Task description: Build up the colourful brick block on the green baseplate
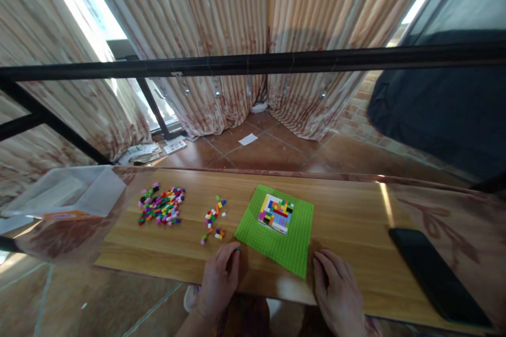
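A green baseplate (294,253) lies at a slant on the wooden table, carrying a multicoloured mosaic of small building bricks (277,213) edged partly in white and yellow. At the plate's lower left corner, my left hand (221,276) pinches a small dark green brick (238,248) between thumb and forefinger. My right hand (338,287) rests on the table just right of the plate, its fingers curled together with nothing visible in them. Left of the plate is a loose strip of mixed bricks (212,214). Farther left spreads a larger pile of coloured bricks (164,206).
A clear plastic bin (95,192) stands at the table's left end. A black phone (438,276) lies at the right. Beyond the wooden table (351,200), a black metal rail (237,65) crosses in front of patterned curtains (221,16). Papers (248,139) lie on the tiled floor.
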`<state>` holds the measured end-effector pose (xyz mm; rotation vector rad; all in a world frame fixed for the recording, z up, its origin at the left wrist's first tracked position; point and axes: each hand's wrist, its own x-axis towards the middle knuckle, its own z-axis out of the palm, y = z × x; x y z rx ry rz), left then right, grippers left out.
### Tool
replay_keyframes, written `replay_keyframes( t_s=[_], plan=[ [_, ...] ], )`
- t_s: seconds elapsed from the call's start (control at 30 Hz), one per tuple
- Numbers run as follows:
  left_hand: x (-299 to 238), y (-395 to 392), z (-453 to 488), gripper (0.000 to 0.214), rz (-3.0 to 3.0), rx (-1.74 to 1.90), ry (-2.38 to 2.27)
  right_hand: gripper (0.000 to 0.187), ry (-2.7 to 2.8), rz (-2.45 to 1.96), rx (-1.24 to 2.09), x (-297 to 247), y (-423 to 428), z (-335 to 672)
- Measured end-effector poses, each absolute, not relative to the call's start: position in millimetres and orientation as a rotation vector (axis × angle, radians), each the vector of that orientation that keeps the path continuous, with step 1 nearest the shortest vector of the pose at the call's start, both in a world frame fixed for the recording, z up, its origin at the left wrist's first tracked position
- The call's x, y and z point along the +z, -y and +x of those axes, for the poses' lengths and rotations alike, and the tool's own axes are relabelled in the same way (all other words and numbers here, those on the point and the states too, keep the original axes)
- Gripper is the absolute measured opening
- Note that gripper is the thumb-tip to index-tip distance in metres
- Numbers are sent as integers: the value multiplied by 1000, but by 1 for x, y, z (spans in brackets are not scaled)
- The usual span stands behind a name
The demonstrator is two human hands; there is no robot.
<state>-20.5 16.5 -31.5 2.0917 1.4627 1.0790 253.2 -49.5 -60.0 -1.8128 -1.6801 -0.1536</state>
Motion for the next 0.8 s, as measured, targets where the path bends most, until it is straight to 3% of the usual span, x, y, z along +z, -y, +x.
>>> replay_keyframes(
  t_s=[0.8],
  plan=[
    [-32,-25,-10,22,2108,1048,-1567,30,1735,-1853,-160,-55,38,253]
  ],
)
